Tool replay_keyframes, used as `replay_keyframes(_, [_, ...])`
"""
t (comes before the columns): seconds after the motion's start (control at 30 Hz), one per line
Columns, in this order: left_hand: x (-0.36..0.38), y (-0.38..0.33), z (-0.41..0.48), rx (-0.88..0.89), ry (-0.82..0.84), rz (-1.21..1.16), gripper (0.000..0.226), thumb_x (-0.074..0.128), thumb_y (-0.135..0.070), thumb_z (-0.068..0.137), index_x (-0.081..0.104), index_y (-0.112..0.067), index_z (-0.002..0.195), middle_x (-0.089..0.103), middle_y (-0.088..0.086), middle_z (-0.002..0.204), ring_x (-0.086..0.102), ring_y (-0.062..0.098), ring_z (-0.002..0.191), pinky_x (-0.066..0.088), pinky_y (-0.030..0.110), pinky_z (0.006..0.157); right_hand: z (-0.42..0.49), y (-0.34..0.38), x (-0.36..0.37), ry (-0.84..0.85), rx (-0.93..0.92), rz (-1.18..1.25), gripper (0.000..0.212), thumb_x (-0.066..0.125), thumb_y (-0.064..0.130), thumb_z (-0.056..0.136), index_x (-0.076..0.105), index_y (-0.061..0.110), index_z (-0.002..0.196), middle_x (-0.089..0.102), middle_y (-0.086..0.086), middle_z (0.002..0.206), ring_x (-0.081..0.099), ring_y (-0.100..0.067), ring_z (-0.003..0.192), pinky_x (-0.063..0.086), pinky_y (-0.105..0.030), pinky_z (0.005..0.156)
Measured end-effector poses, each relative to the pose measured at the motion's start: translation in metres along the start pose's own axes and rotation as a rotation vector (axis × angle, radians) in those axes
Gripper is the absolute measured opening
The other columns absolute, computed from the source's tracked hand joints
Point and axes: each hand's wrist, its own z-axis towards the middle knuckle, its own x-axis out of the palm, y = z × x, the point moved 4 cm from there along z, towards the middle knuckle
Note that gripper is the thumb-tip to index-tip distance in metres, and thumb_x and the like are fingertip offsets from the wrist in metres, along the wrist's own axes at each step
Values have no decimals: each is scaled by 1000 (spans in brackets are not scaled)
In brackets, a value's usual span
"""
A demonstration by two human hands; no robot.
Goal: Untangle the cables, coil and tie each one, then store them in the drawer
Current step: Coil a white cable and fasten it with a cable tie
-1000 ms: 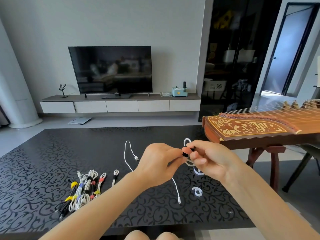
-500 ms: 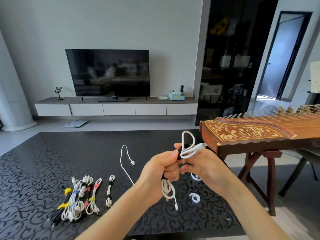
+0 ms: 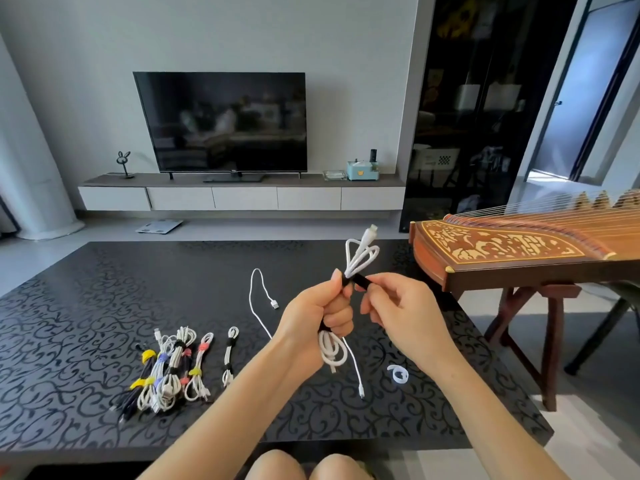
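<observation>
The coiled white cable is held above the black patterned table. Its middle is hidden in the left hand, which grips it, with loops showing above and below. The right hand pinches a black tie strap at its upper end. A loose white cable runs behind the left wrist. Tied cable bundles lie at left, and a carved wooden zither, cut off, stands at right.
</observation>
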Motion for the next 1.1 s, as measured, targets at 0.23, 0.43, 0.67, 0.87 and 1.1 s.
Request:
replay_keyframes(0.23, [-2,5,2,82,-52,69,31,38,-14,99,49,-6,71,27,-8,45,26,5,39,25,16,42,-18,5,1,-2,11,-146,25,49,3,88,66,20,79,64,-4,60,47,-7,45,39,-25,47])
replay_keyframes(0.43, [-3,3,-3,393,-326,834,32,53,-17,93,51,-13,62,45,-12,47,40,6,49,35,21,52,-21,9,11,30,82,-129,31,48,-5,82,68,16,72,62,0,54,54,-16,48,44,-29,48])
replay_keyframes(0.67, [-1,-2,-6,620,-321,1097,27,56,-14,93,52,0,70,53,7,55,45,20,53,37,30,53,-17,-1,15,109,368,249,32,41,-9,91,69,4,86,67,-3,59,60,-10,50,49,-19,49])
replay_keyframes(0.87, [4,-1,-2,693,-247,1349,36,53,-9,93,36,-6,61,34,-1,51,29,16,52,28,32,51,-18,-6,11,96,468,310,33,48,1,94,69,4,69,67,-8,57,58,-11,45,46,-19,42])
replay_keyframes(1.1, [3,0,-4,685,72,1545,30,45,-8,96,42,-6,66,44,-2,62,43,21,60,32,31,57,-22,-19,5,148,656,506,23,47,1,92,66,-6,81,65,-15,60,39,-9,39,29,-17,36])
